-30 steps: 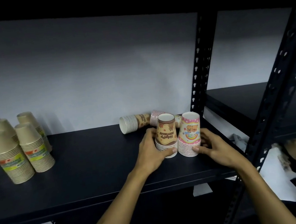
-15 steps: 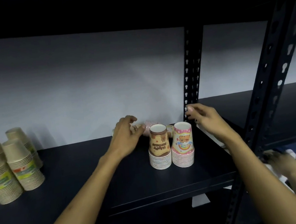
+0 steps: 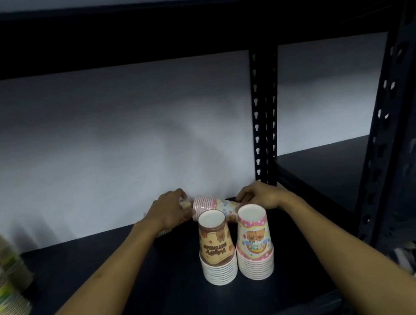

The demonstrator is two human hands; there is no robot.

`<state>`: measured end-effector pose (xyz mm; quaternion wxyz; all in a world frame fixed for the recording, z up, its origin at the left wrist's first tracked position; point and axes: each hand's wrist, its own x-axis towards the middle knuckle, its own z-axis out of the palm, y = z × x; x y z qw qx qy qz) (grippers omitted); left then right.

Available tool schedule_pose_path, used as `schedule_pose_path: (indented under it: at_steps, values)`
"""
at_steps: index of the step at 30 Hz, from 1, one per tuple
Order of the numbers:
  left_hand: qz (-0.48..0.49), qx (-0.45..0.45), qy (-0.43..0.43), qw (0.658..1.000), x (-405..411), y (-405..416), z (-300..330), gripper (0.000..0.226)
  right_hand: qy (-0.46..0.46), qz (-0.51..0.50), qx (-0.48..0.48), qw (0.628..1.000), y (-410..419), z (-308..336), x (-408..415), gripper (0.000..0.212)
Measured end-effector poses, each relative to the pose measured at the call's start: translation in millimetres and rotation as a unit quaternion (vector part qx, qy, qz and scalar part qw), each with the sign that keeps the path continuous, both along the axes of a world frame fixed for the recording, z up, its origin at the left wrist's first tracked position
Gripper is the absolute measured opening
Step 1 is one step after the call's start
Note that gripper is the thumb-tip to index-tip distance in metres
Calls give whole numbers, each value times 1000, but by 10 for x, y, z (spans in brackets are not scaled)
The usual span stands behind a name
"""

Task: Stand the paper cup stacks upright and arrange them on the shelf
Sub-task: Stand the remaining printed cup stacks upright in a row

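Two cup stacks stand rim-down side by side on the black shelf (image 3: 112, 282): a brown bear-print stack (image 3: 217, 248) and a pink bear-print stack (image 3: 254, 242). Behind them, against the back wall, a pink-striped stack (image 3: 212, 205) lies on its side. My right hand (image 3: 262, 195) pinches its narrow end. My left hand (image 3: 169, 211) curls over another lying stack just left of it. That stack is mostly hidden, with only a sliver of its rims (image 3: 163, 232) showing under my palm.
Several plain brown cup stacks (image 3: 1, 281) stand at the shelf's far left. A black perforated post (image 3: 265, 125) rises right behind my right hand, and a front post (image 3: 391, 125) stands further right. A neighbouring shelf (image 3: 331, 170) lies beyond.
Both hands left the two standing stacks and reached back to the lying stacks at the wall. My left hand now covers one and my right pinches the other. The camera tilted lower.
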<state>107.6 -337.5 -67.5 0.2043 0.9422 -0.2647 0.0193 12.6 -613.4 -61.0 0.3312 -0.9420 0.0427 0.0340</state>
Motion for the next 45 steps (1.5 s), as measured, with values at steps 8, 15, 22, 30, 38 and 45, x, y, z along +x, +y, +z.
schedule_pose_path:
  at_steps: [8, 15, 22, 30, 38, 45]
  values:
    - [-7, 82, -55, 995, 139, 44, -95, 48, 11, 2, 51, 999, 37, 45, 178, 41]
    - [-27, 13, -82, 996, 179, 207, -111, 52, 2, 2, 114, 994, 136, 121, 282, 39]
    - [-42, -58, -80, 994, 127, 431, -62, 54, -37, 3, 100, 994, 251, 357, 268, 37]
    - [21, -168, -93, 981, -79, 837, -20, 55, -69, 49, 4, 996, 562, 770, 240, 37]
    - [56, -253, -65, 964, -471, 1296, -72, 73, -41, 94, -90, 991, 1171, 995, 252, 37]
    - [41, -266, -56, 962, -739, 1546, -150, 70, -6, 151, -184, 971, 1767, 1049, 176, 40]
